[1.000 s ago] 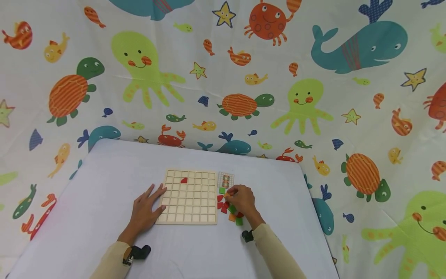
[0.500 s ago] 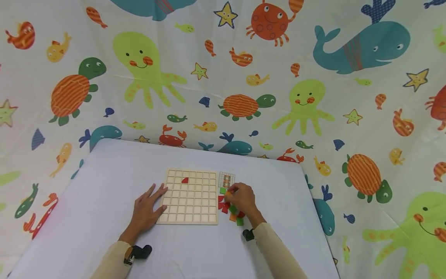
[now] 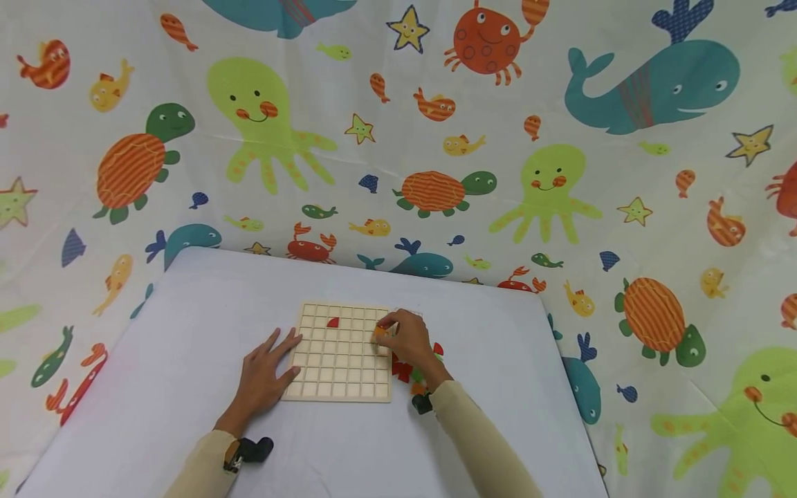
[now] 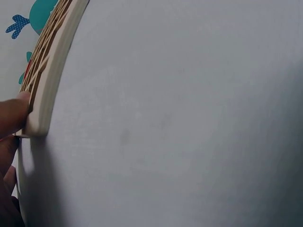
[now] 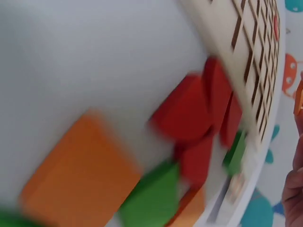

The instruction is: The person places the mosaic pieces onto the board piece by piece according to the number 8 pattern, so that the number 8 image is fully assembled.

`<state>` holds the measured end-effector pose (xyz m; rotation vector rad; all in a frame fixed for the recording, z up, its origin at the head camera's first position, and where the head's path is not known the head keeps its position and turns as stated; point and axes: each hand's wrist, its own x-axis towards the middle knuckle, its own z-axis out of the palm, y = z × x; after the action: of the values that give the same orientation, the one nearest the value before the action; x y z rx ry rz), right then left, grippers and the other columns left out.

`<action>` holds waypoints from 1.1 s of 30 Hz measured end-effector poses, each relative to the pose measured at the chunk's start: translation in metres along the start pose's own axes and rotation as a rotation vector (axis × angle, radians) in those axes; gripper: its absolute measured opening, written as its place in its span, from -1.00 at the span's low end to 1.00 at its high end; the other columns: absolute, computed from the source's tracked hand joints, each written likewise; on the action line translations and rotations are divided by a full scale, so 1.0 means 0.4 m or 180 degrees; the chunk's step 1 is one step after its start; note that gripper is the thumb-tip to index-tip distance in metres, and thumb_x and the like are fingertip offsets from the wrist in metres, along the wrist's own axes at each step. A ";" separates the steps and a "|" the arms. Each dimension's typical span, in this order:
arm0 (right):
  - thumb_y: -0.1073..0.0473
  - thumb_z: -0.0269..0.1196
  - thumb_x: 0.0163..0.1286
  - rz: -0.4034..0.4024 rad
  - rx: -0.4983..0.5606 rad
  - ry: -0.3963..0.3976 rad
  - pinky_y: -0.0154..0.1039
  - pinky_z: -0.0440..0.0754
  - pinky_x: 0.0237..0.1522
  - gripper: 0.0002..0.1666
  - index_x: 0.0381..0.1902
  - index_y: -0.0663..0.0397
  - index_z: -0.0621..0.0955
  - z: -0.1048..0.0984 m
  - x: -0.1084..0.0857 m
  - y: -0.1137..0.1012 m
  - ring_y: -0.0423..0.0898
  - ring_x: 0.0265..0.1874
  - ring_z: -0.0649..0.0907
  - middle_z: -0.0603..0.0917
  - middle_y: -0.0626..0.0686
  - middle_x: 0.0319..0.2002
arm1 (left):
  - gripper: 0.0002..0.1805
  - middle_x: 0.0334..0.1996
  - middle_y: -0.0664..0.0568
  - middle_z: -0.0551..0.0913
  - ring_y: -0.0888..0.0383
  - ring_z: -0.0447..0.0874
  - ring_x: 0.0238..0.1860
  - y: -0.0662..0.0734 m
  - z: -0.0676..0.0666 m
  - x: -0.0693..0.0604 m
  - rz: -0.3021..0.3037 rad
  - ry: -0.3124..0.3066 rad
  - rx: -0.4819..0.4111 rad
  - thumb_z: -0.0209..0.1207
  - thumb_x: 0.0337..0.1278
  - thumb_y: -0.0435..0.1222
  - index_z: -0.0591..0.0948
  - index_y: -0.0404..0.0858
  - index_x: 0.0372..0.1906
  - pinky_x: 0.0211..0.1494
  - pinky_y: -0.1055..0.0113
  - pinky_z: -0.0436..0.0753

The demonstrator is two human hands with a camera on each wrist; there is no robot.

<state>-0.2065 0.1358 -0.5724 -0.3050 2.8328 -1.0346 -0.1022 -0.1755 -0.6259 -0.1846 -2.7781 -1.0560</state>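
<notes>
A wooden grid board (image 3: 339,373) with square cells lies on the white table. One red quarter-round piece (image 3: 333,322) sits in a cell of its second row. My left hand (image 3: 261,373) rests at the board's left edge, fingers spread, its thumb (image 4: 13,116) touching the frame near a corner. Over the board's right side, my right hand (image 3: 407,339) pinches an orange square piece (image 3: 379,333) between thumb and fingers. Loose red pieces (image 5: 187,109), an orange square tile (image 5: 80,175) and a green piece (image 5: 154,198) lie right of the board.
A small printed pattern card (image 3: 418,315) beside the board is mostly hidden behind my right hand. A cloth with sea animals (image 3: 373,159) hangs behind the table. Each wrist carries a black camera (image 3: 255,449).
My right hand has moved left from the loose pieces to above the board's right columns, with the orange square piece in its fingers. My left hand stays at the board's edge.
</notes>
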 end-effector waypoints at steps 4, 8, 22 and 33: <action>-0.03 0.54 0.28 -0.0188 -0.0165 -0.0030 -0.34 0.60 -0.28 -0.73 -0.07 -0.19 0.84 0.033 0.028 -0.027 -0.20 -0.33 0.58 0.77 -0.14 -0.16 | -0.29 0.56 -0.26 0.42 -0.41 0.19 0.61 0.001 0.000 -0.001 0.0050 0.0050 -0.0002 0.41 0.23 -0.31 0.51 -0.22 0.50 0.43 -0.43 0.19; 0.01 0.54 0.28 -0.0394 -0.0275 -0.0056 -0.38 0.56 -0.26 -0.73 -0.06 -0.15 0.86 0.061 0.053 -0.048 -0.23 -0.33 0.57 0.79 -0.13 -0.16 | -0.28 0.57 -0.23 0.40 -0.39 0.17 0.63 -0.001 -0.001 -0.002 0.0017 -0.0001 0.0007 0.41 0.25 -0.31 0.49 -0.21 0.52 0.44 -0.42 0.19; 0.10 0.49 0.36 -0.0580 -0.0350 -0.0197 -0.24 0.70 -0.02 -0.79 -0.05 -0.17 0.85 0.129 0.107 -0.089 -0.16 -0.09 0.71 0.76 -0.15 -0.14 | -0.26 0.59 -0.22 0.38 -0.39 0.13 0.64 -0.005 0.003 -0.003 -0.0023 -0.0034 -0.0023 0.40 0.23 -0.33 0.48 -0.22 0.52 0.47 -0.40 0.15; 0.05 0.49 0.39 -0.0403 -0.0283 -0.0202 -0.17 0.71 0.04 -0.81 -0.06 -0.15 0.86 0.138 0.108 -0.104 -0.14 -0.07 0.69 0.74 -0.14 -0.16 | -0.29 0.53 -0.28 0.45 -0.43 0.24 0.58 0.002 0.002 -0.006 0.0095 0.0130 0.0046 0.42 0.18 -0.32 0.53 -0.23 0.47 0.39 -0.40 0.23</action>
<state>-0.2330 0.0606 -0.5891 -0.5223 2.8386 -0.9044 -0.0997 -0.1747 -0.6265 -0.1999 -2.7370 -1.0209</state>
